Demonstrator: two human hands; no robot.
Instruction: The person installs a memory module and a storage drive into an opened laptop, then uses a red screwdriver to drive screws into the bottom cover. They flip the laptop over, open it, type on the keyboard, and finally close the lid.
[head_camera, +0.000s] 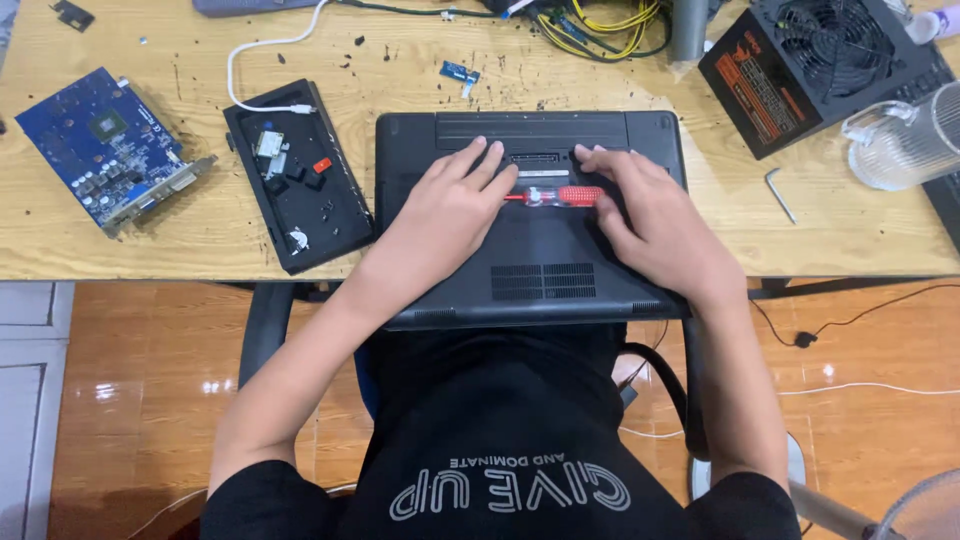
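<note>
Presently: left hand (452, 205) and right hand (652, 215), fingers spread flat, grasping nothing, on upturned black laptop (540, 270); red screwdriver (560, 196) between.

bare forearms, left hand (450, 205) and right hand (650, 215), black short-sleeved t-shirt (500, 420) (pale outlined lettering across the chest)

— What's under the hands?
— A black laptop (545, 255), shut and flipped bottom-up, lying flat at the table's near edge, its vent grille toward the person.
— And on it?
— A screwdriver (556, 196) with a red handle, lying crosswise on the base, shaft pointing left.
</note>
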